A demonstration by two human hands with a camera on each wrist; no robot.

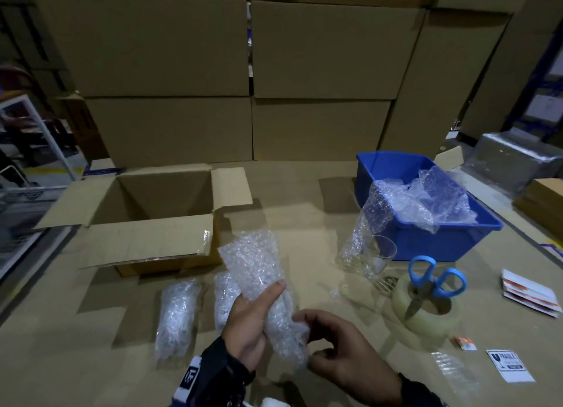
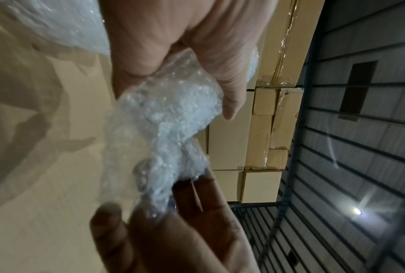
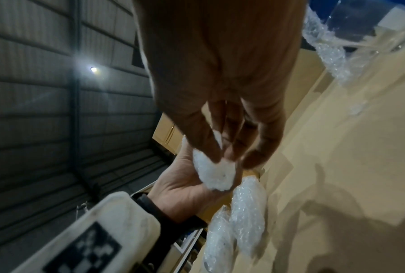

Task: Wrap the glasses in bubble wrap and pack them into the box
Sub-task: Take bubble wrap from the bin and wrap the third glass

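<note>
Steadying a bubble-wrapped glass (image 1: 262,288) in a curled left hand (image 1: 246,324) above the table's near edge, a packer pinched its loose lower end with right-hand (image 1: 344,352) fingertips, apparently to close it before the open box (image 1: 152,211) at the left edge.

Blue tub (image 1: 451,239) at two o'clock, blue-handled scissors (image 1: 432,281) stuck in a yellowish tape roll (image 1: 426,312). Plain brown box (image 1: 146,233) at ten, clear bubbly wrap (image 1: 259,272) dead centre. White sticker (image 1: 509,364) with black print at four.

Dark sleeves (image 1: 426,391) cover both arms; the left wrist wears a white band (image 1: 190,376) with a black-and-white marker.
</note>
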